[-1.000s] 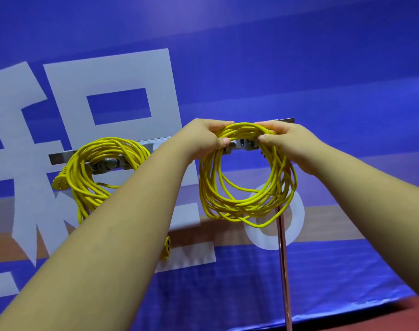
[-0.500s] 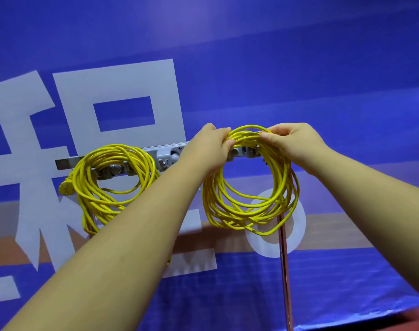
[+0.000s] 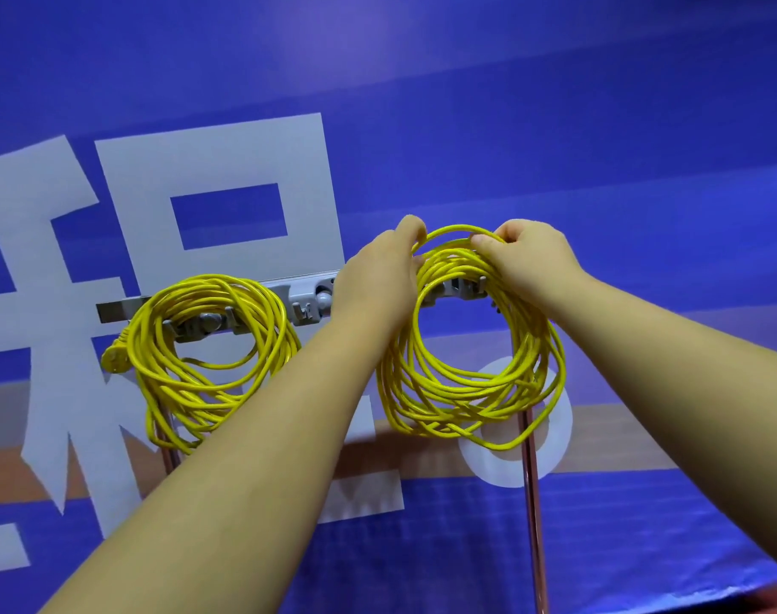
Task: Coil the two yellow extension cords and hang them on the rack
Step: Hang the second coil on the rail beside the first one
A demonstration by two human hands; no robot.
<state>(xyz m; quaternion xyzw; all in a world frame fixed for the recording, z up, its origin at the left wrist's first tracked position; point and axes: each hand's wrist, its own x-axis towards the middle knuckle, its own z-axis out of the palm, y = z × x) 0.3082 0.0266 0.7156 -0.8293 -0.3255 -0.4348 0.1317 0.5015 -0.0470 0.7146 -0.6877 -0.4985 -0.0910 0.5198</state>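
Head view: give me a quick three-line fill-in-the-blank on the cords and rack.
1. The held coil, gripped on top by the left hand and right hand, is the ____ one of the two.
2. The free coil hangs at the ____ end of the rack.
3. Both coils are ____ in colour.
Missing words: right; left; yellow.

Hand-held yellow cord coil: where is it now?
Head view, right of centre: the yellow cord coil is gripped at its top by left hand and right hand at the grey metal rack rail, right of the other hung coil.
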